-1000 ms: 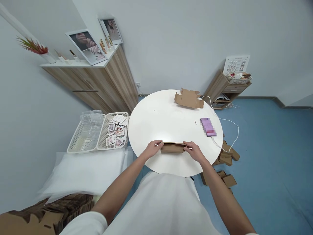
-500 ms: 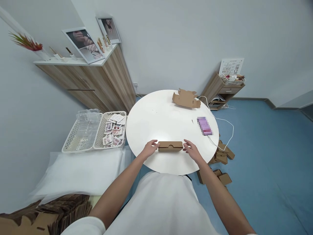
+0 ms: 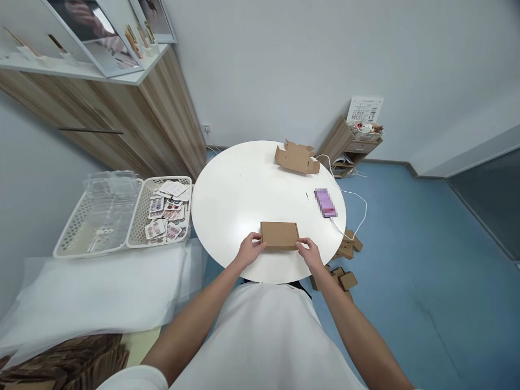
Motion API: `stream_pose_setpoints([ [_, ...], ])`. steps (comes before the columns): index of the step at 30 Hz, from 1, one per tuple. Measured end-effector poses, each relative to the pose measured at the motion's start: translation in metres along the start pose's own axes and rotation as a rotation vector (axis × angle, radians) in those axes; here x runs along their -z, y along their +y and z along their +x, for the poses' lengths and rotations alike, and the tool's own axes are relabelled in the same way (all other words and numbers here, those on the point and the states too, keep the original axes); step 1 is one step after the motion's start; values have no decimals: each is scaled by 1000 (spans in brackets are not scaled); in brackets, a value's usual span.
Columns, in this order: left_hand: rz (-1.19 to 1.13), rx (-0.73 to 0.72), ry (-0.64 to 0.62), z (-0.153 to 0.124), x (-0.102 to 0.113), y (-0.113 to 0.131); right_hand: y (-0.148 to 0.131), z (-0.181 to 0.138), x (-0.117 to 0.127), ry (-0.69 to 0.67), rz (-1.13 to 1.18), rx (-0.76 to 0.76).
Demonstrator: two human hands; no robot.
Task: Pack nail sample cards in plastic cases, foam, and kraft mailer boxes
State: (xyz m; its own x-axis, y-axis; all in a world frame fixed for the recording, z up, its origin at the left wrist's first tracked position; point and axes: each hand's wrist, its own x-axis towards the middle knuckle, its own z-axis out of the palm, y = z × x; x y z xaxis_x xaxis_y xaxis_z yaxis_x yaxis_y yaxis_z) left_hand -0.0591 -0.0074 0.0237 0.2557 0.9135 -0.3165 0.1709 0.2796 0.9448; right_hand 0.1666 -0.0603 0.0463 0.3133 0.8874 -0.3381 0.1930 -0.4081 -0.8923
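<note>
A closed brown cardboard box (image 3: 279,235) is at the near side of the round white table (image 3: 227,200), its broad face turned up toward me. My left hand (image 3: 250,249) grips the box's left end, thumb at the near corner. At the opposite end, my right hand (image 3: 309,253) holds the near right corner between thumb and fingers. Whether the underside touches the table I cannot tell. Farther back on the table lies an unfolded cardboard box blank (image 3: 297,157).
A purple pixelated item (image 3: 325,203) with a white cable sits at the table's right. To the left stand a basket of printed cards (image 3: 134,230) and a basket of clear plastic (image 3: 67,238). Small boxes (image 3: 347,280) lie on the floor. A wooden cabinet (image 3: 162,103) stands behind.
The box has tipped so its broad face shows instead of its narrow slotted side. My right hand has closed on its corner. The view has shifted right.
</note>
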Motion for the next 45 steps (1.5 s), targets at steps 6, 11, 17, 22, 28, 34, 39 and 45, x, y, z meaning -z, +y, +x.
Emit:
stream_pose_setpoints([
  [6, 193, -19, 39, -5, -32, -23, 35, -13, 1, 186, -198, -14],
  [11, 397, -33, 66, -3, -39, -26, 45, -9, 11, 150, -358, -42],
  [17, 613, 40, -22, 13, -42, -10, 31, 9, 18, -91, -422, -129],
  [22, 668, 67, -23, 21, -48, -6, 30, 25, 18, -183, -476, 65],
  [28, 602, 30, 75, 14, -89, 8, 48, 26, 59, -144, -341, 83],
  [34, 545, -31, -71, 16, -200, 28, 88, 11, 165, 156, -178, 33],
  [39, 470, -29, -322, 29, -293, 34, 127, -8, 245, 377, -145, -61],
  [45, 521, -6, -608, 46, -385, 43, 168, -31, 300, 598, -155, -216],
])
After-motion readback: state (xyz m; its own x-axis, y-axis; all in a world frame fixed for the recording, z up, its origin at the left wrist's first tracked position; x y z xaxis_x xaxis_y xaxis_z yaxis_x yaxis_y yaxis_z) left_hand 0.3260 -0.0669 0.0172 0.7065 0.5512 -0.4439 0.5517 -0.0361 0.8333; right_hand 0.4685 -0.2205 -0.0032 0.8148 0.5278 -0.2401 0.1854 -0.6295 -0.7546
